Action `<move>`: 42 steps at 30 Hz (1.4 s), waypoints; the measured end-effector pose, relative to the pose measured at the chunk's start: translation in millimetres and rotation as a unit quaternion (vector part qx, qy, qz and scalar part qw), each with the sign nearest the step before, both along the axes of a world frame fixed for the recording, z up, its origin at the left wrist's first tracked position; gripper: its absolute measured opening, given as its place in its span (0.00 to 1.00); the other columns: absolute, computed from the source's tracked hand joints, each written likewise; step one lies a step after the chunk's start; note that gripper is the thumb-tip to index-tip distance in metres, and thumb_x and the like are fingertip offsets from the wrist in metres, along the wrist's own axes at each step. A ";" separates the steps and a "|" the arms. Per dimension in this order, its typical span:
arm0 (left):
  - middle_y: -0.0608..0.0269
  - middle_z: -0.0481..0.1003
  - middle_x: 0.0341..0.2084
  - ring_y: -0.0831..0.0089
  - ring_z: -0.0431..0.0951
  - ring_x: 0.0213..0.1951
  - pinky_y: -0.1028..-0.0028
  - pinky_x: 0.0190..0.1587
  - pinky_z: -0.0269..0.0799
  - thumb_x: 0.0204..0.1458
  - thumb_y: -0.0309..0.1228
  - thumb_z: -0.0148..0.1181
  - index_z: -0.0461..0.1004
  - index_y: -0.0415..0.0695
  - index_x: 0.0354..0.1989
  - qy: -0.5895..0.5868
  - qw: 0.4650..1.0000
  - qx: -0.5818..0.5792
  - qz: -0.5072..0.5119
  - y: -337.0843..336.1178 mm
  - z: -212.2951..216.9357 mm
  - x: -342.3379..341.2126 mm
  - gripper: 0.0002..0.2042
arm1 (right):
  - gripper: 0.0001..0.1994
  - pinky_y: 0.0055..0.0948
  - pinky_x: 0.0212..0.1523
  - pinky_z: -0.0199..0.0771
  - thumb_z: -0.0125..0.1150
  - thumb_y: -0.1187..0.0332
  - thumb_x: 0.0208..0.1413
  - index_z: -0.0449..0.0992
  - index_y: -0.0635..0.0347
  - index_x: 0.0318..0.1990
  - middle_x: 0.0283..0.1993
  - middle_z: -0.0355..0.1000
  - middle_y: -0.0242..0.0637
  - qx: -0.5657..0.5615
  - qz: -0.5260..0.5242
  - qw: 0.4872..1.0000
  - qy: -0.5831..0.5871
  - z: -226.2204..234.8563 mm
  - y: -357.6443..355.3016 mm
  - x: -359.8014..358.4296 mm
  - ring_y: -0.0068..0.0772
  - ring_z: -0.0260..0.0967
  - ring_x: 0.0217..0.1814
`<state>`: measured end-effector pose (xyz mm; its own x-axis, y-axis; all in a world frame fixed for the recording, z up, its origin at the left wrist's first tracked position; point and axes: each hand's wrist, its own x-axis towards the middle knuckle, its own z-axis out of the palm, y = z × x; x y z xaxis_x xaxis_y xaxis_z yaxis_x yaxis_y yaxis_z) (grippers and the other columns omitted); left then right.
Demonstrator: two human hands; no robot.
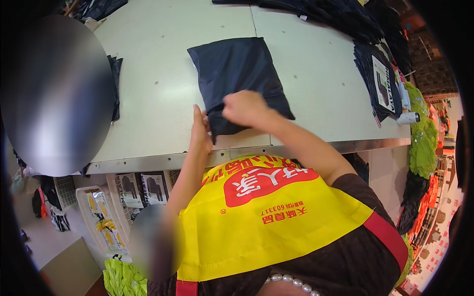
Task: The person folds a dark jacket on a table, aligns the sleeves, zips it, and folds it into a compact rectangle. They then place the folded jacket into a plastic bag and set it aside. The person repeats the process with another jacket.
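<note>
The pale table (pixel 148 29) bore a dark folded cloth (pixel 237 64), mostly beyond both hands, long axis running away from the person. The right hand (pixel 247 108) curled over its near part; the left hand (pixel 200 129), thumb raised, met its near-left corner. Whether either pinched fabric, I couldn't make out.

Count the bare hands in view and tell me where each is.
2: the left hand at the near-left corner of the dark fabric, the right hand curled over its near part. Blurred patches at left may hide more.
</note>
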<state>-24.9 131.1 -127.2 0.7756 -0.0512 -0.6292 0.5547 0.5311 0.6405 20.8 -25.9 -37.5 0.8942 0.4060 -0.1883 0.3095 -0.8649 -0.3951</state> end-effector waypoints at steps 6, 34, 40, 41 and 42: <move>0.64 0.74 0.37 0.71 0.75 0.39 0.69 0.40 0.71 0.51 0.52 0.53 0.70 0.47 0.42 0.006 0.995 0.070 -0.067 -8.1 13.4 -1.6 0.21 | 0.13 0.39 0.39 0.72 0.58 0.65 0.44 0.74 0.58 0.39 0.40 0.73 0.48 0.104 0.176 0.978 -0.048 -11.9 16.3 -31.8 0.42 0.72 0.44; 0.51 0.60 0.58 0.56 0.54 0.63 0.41 0.60 0.40 0.43 0.52 0.60 0.62 0.51 0.60 -0.239 0.640 0.730 -0.004 -84.1 18.5 -61.8 0.34 | 0.38 0.28 0.36 0.70 0.61 0.51 0.50 0.51 0.57 0.64 0.51 0.65 0.40 0.196 -0.166 0.917 0.305 -64.0 -162.2 -7.5 0.29 0.64 0.45; 0.46 0.72 0.40 0.52 0.74 0.44 0.64 0.45 0.70 0.30 0.58 0.68 0.67 0.36 0.43 -0.006 0.835 0.549 0.034 22.7 34.6 -123.3 0.39 | 0.33 0.34 0.46 0.71 0.63 0.64 0.50 0.55 0.62 0.62 0.54 0.65 0.42 0.326 -0.155 0.880 0.308 -67.8 -140.8 -51.1 0.34 0.65 0.50; 0.50 0.73 0.39 0.56 0.74 0.45 0.64 0.46 0.70 0.31 0.57 0.68 0.69 0.36 0.42 -0.002 0.846 0.532 0.036 30.8 39.2 -137.4 0.38 | 0.31 0.34 0.48 0.70 0.63 0.65 0.51 0.56 0.63 0.61 0.54 0.65 0.42 0.349 -0.127 0.880 0.297 -69.3 -132.5 -54.1 0.34 0.65 0.51; 0.50 0.74 0.39 0.56 0.75 0.44 0.63 0.45 0.70 0.31 0.56 0.68 0.69 0.36 0.43 -0.006 0.852 0.519 0.071 40.3 31.3 -156.5 0.37 | 0.27 0.29 0.51 0.67 0.61 0.68 0.51 0.60 0.67 0.58 0.52 0.66 0.41 0.353 -0.102 0.891 0.265 -60.0 -115.0 -68.1 0.33 0.66 0.50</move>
<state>-181.5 171.4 -95.9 0.7344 0.6225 -0.2705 0.5219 -0.2631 0.8114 -47.2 -140.9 -97.5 0.8243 0.4294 -0.3691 -0.2188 -0.3597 -0.9071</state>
